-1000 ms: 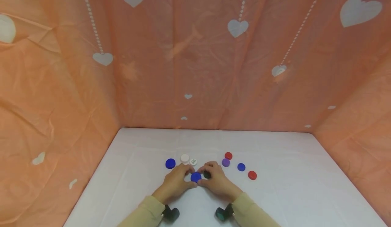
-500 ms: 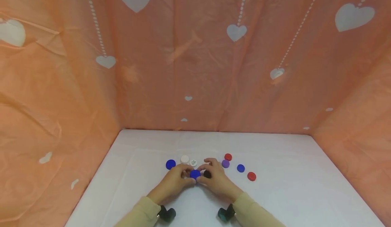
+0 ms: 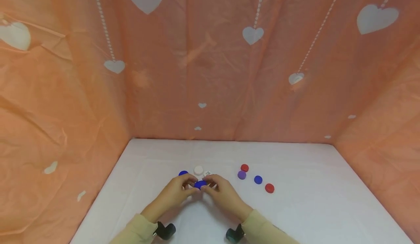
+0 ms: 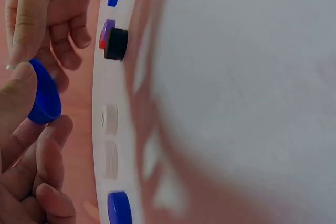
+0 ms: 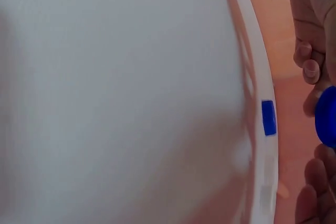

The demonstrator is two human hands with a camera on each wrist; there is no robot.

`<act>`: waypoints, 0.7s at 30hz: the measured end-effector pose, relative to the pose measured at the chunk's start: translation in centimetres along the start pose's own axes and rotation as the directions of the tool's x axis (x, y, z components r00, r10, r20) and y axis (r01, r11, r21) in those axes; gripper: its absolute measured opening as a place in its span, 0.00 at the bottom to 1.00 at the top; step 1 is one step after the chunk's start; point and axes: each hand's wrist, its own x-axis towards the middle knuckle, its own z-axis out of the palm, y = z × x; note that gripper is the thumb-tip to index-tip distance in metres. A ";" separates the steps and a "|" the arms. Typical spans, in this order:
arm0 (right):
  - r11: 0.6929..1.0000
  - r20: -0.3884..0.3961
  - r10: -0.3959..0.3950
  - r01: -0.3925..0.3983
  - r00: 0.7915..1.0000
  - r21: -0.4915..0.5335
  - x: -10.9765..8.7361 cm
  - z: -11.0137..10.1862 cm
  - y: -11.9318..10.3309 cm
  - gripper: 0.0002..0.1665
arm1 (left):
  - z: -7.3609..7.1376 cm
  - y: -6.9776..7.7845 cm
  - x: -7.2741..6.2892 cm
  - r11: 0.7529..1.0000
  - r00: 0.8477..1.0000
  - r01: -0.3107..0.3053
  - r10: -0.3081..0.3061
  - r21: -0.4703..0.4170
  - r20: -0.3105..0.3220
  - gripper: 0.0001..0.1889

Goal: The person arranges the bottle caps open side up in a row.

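A blue bottle cap (image 3: 200, 185) is raised off the table between both hands, tilted so that its hollow side shows in the left wrist view. My left hand (image 3: 177, 191) pinches it from the left with thumb and fingertips. From the other side my right hand (image 3: 226, 194) pinches its right edge, the remaining fingers loosely bent. Behind the hands lie another blue cap (image 3: 183, 173), a white cap (image 3: 198, 170) and a smaller white cap with dark marks (image 3: 207, 173), partly covered by the right fingers. A black cap (image 4: 116, 44) stands on the table, hidden in the head view.
To the right lie a red cap (image 3: 244, 167) with a purple cap (image 3: 241, 175) against it, a smaller blue cap (image 3: 258, 179) and another red cap (image 3: 269, 188). The white table (image 3: 311, 207) ends at an orange curtain (image 3: 223, 72) on three sides.
Both hands have shifted left together with the blue cap, which has come up and tipped over. The black cap beside the right fingers has gone out of sight in the head view.
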 end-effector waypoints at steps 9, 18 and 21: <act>1.000 0.055 -0.001 -0.001 0.999 0.023 0.3 2.2 -0.3 0.13 | -1.7 -2.5 -1.6 0.990 0.997 -0.021 0.031 -0.142 0.068 0.14; 0.993 0.093 0.021 -0.032 0.995 0.112 0.9 4.2 -0.8 0.08 | -3.2 -4.2 -2.7 0.990 0.998 0.009 0.000 -0.141 0.064 0.13; 0.992 0.109 0.033 -0.046 0.994 0.119 1.2 4.9 -0.9 0.08 | -3.5 -4.7 -2.9 0.991 0.997 0.029 -0.020 -0.128 0.070 0.11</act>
